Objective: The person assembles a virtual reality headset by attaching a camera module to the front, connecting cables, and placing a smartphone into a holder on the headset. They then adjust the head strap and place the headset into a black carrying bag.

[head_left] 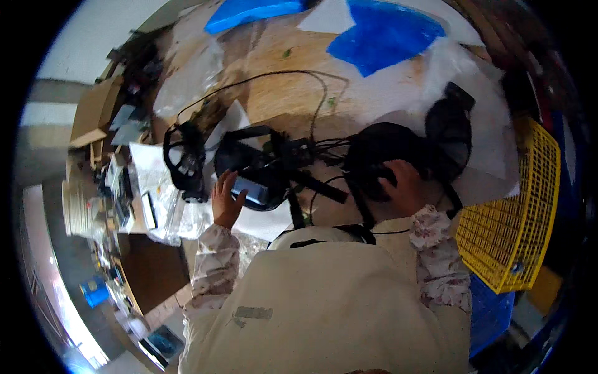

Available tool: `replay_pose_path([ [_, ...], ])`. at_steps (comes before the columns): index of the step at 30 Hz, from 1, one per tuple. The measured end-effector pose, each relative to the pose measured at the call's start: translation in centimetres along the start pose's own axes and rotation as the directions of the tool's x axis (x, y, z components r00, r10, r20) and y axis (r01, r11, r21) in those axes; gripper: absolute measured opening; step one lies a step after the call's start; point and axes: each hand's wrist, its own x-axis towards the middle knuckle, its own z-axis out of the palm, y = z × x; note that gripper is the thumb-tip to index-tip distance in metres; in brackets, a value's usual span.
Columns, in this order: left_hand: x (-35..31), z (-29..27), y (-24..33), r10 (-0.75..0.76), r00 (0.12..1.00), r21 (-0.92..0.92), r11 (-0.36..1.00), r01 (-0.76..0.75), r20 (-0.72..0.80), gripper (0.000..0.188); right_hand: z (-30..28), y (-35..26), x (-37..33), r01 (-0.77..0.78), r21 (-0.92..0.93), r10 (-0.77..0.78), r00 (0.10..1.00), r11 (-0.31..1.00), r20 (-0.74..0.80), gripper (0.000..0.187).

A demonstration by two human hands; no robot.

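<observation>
My left hand [227, 201] has its fingers apart beside a small device with a pale screen [250, 189], its thumb at the screen's edge. The device rests on a black headgear-like thing with straps [256, 138]. Over a dark, rounded piece of black gear [389, 146], my right hand [406, 188] lies with thumb and fingers parted, seemingly touching it. Whether those fingertips grip anything is hard to make out. Black straps [327, 188] and cables run between the two pieces. A second strapped black frame [185, 159] stands to the left of my left hand.
Blue plastic sheets [389, 34] and clear wrap [190, 78] lie across the far wooden table [268, 56]. A yellow plastic crate [520, 212] stands at the right, above a blue crate [489, 315]. Cardboard boxes [96, 112] and clutter line the left. A white phone-like slab [148, 210] lies there.
</observation>
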Motion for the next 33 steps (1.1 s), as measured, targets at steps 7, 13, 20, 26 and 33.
replay_pose_path([
  [7,-2.5,0.4,-3.1,0.088,0.976,-0.022,0.996,-0.085,0.198,0.076,5.8,-9.3,4.2,0.093,0.303,-0.147,0.976,0.949,0.161,0.021],
  [13,-1.2,0.9,-2.8,0.128,0.986,-0.081,0.989,-0.12,0.105,0.061,12.4,-13.6,8.5,0.266,0.221,-0.323,0.904,0.938,0.281,0.05],
  [20,7.0,5.9,2.2,0.298,0.949,-0.16,0.946,-0.28,0.099,0.031,15.6,-13.9,12.3,0.336,-0.347,-0.112,0.841,0.876,0.53,0.085],
  [26,9.8,7.3,2.5,0.387,0.872,-0.147,0.922,-0.358,0.301,0.02,13.4,-14.2,12.8,0.393,-0.275,-0.193,0.814,0.878,0.548,0.09],
  [33,10.8,9.5,-2.4,0.468,0.82,-0.643,0.747,-0.168,0.33,0.027,13.5,-14.4,12.7,0.411,-0.119,-0.309,0.819,0.904,0.484,0.087],
])
